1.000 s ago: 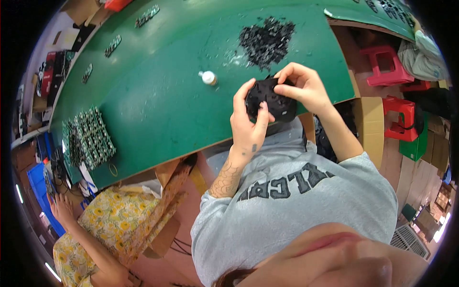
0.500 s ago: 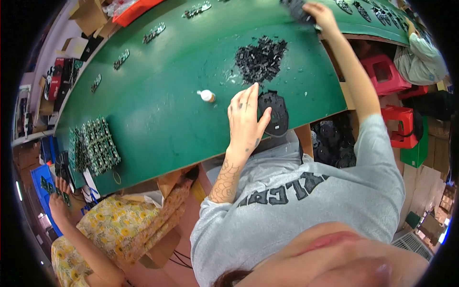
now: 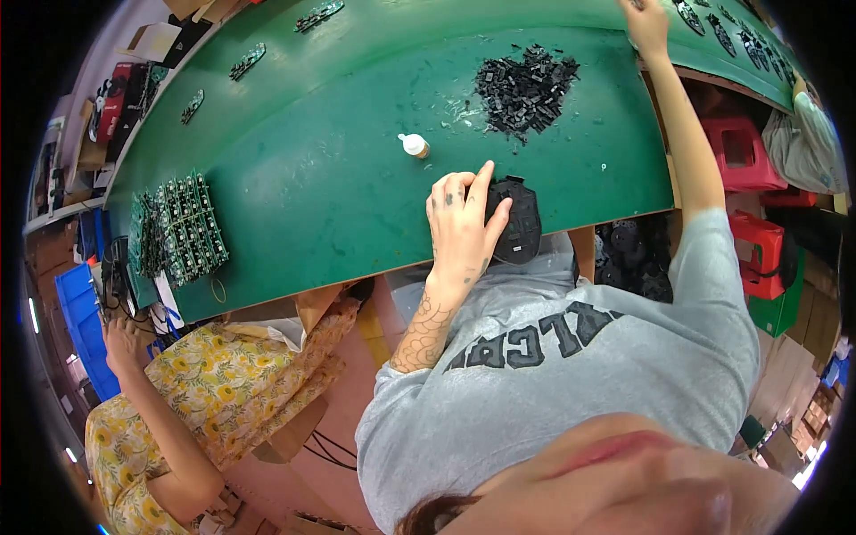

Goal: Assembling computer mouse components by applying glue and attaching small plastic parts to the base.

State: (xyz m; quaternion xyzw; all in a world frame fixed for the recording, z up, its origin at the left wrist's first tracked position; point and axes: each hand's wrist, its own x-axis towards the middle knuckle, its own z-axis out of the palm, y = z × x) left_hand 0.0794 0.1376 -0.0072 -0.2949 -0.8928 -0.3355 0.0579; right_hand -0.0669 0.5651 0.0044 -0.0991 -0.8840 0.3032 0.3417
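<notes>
Black plastic is beside the left hand: a flat shell lies at the near edge of the green table, toward its near right corner, and the lower end seems to reach over this edge. The left hand is laid along the left side of the shell, its fingers stretched and rather close to each other, its thumb spread apart and over that side. The right hand reaches far out, past the table's right edge; something dark shows at the fingertips, but the view cuts it, so I cannot tell if they pinch it.

Beyond the shell, near the right edge, there is a loose pile of small black pieces. Left of it, closer to the middle, stands a small bottle with a white cap. Below the near right corner, many black parts lie together. By the near left corner is a stack of green circuit boards, and past this corner, another person's hand.
</notes>
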